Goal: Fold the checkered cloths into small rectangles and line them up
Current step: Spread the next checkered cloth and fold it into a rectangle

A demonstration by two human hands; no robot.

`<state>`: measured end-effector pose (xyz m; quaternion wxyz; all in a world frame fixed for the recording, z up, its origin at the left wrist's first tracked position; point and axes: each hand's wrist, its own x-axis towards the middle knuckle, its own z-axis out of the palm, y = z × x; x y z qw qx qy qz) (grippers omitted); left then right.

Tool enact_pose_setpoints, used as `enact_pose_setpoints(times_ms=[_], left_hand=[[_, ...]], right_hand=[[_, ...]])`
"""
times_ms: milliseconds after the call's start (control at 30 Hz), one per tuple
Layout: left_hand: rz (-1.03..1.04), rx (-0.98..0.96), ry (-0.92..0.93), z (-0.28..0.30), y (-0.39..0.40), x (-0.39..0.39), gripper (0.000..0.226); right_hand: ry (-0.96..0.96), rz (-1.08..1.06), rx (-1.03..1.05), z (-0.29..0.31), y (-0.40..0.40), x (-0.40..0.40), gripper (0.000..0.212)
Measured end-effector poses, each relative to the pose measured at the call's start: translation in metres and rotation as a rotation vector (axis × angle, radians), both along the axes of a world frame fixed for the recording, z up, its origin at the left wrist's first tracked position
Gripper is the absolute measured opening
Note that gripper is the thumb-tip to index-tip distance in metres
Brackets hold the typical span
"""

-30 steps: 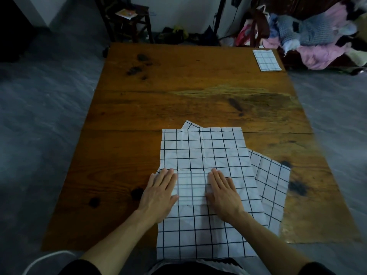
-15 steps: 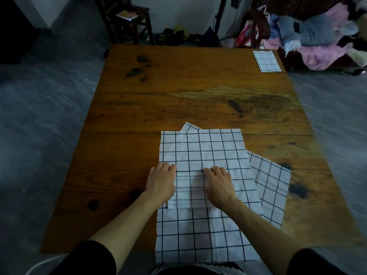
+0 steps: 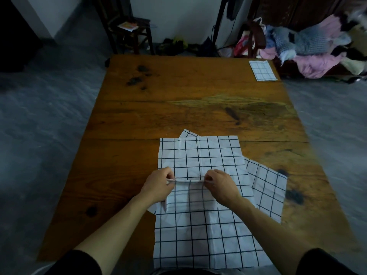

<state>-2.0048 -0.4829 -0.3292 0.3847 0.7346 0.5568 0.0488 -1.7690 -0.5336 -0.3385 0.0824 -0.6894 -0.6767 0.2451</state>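
Both hands, left hand (image 3: 158,185) and right hand (image 3: 221,186), pinching small folded cloth (image 3: 188,195); one finished rectangle (image 3: 262,70) parked far corner (unfolded cloths (image 3: 202,235) waiting underneath).

Person seen from head cam: two bare forearms, no watch/rings/gloves visible. Left hand (image 3: 158,185) and right hand (image 3: 222,186) both bare, fingers (image 3: 211,173) w/ short nails as far as visible. Dark (black-ish) sleeves pushed up to approx. the elbows, left sleeve (image 3: 79,262) at near-left edge, right sleeve (image 3: 325,262) at near-right edge. Sleeve fabric plain, no print or logo visible. Dark garment edge at near centre, too dim for detail.
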Motion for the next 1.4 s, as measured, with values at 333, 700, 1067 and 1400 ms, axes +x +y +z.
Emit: enact_pose_setpoints(times_ms=[333, 700, 1067, 1400], left_hand=[[-0.051, 0.094, -0.357, 0.046, 0.004, 0.011, 0.012], [-0.22, 0.191, -0.504, 0.107, -0.042, 0.08, 0.009], [-0.292, 0.265, -0.464, 0.15, -0.166, 0.173, 0.009], [-0.434, 0.218, -0.486, 0.165, -0.296, 0.307, 0.009]], right_hand=[[0.007, -0.138, 0.108, 0.063, -0.034, 0.012, 0.004], [0.055, -0.375, 0.315, 0.124, -0.124, 0.068, 0.007], [0.154, -0.503, 0.542, 0.139, -0.268, 0.142, 0.016], [0.161, -0.738, 0.648, 0.142, -0.428, 0.239, 0.015]])
